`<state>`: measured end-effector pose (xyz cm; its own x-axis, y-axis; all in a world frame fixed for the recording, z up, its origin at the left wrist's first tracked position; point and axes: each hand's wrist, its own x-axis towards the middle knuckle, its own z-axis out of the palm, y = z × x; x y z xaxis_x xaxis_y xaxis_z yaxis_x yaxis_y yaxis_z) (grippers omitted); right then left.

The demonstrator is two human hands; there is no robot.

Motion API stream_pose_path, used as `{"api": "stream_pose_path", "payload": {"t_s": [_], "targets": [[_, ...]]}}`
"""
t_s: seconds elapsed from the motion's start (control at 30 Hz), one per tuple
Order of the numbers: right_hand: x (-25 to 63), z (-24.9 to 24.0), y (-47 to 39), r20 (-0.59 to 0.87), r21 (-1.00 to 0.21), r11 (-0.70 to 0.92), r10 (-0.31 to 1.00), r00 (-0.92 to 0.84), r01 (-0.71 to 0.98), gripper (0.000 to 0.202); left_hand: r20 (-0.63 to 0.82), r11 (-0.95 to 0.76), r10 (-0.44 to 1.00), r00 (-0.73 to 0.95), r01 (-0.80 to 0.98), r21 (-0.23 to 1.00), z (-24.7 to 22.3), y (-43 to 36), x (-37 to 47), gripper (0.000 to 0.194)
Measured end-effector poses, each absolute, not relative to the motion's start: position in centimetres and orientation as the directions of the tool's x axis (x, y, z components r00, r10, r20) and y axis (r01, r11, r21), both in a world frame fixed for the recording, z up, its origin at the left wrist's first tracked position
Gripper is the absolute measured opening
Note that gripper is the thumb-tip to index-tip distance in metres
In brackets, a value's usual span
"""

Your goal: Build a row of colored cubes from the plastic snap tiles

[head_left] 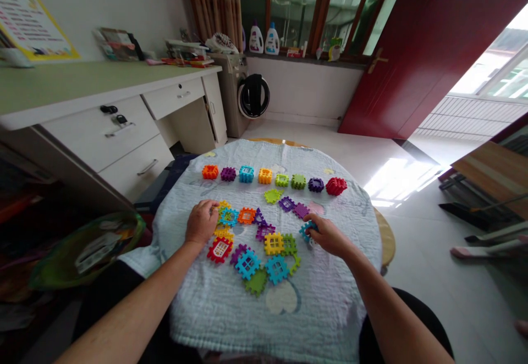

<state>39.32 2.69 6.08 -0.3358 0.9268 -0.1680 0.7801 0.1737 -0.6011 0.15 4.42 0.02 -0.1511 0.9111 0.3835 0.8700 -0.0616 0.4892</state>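
Observation:
My left hand (202, 221) rests at the left of the loose pieces, its fingertips closed by a yellow piece (224, 206); what they hold, if anything, is hidden. At the right, my right hand (325, 233) pinches a blue piece (306, 231) just over the cloth. Between the hands lie flat interlocking pieces, among them an orange one (247, 215), a red one (220, 249), a yellow one (273, 243), blue ones (248, 264) and a green one (256, 282). Two purple pieces (286, 204) lie beyond my right hand, near a lime piece (273, 196).
Several assembled blocks, from an orange one (210, 172) to a red one (336, 186), form a row across the far part of the cloth-covered table (313, 320). A desk (103, 83) and washing machine (233, 94) stand beyond, with a red door (408, 50) at right.

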Motion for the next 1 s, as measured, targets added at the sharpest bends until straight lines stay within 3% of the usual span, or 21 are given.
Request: {"api": "stream_pose_path", "payload": {"t_s": [0.17,0.27,0.5,0.6,0.77,0.87,1.0], "targets": [[38.6,5.1,3.0,-0.263,-0.800,-0.059,0.929,-0.261,0.597,0.030,0.377,-0.058,0.914,-0.147,0.875,0.481,-0.1,4.4,0.1,0.024],[38.3,5.5,3.1,-0.335,-0.837,-0.180,0.916,-0.223,0.516,0.028,0.383,-0.054,0.911,-0.154,0.875,0.481,-0.1,4.5,0.1,0.024],[39.2,5.4,3.2,-0.352,-0.838,-0.150,0.883,-0.310,0.525,0.042,0.381,-0.051,0.911,-0.158,0.873,0.485,0.0,4.4,0.2,0.025],[38.9,4.8,3.1,-0.270,-0.737,-0.017,0.924,-0.271,0.675,0.042,0.380,-0.042,0.909,-0.168,0.873,0.486,0.2,4.3,0.3,0.024],[37.8,5.6,2.3,-0.071,-0.410,0.255,0.948,-0.310,0.875,0.037,0.373,-0.051,0.910,-0.181,0.844,0.534,0.5,4.2,0.4,0.026],[37.5,6.2,1.8,-0.078,-0.297,0.299,0.939,-0.336,0.907,0.046,0.381,-0.050,0.902,-0.203,0.828,0.559,0.7,4.1,0.4,0.028],[37.2,6.1,1.8,-0.173,-0.250,0.298,0.922,-0.345,0.921,0.053,0.398,-0.058,0.892,-0.214,0.820,0.570,0.8,4.1,0.3,0.027]]}}
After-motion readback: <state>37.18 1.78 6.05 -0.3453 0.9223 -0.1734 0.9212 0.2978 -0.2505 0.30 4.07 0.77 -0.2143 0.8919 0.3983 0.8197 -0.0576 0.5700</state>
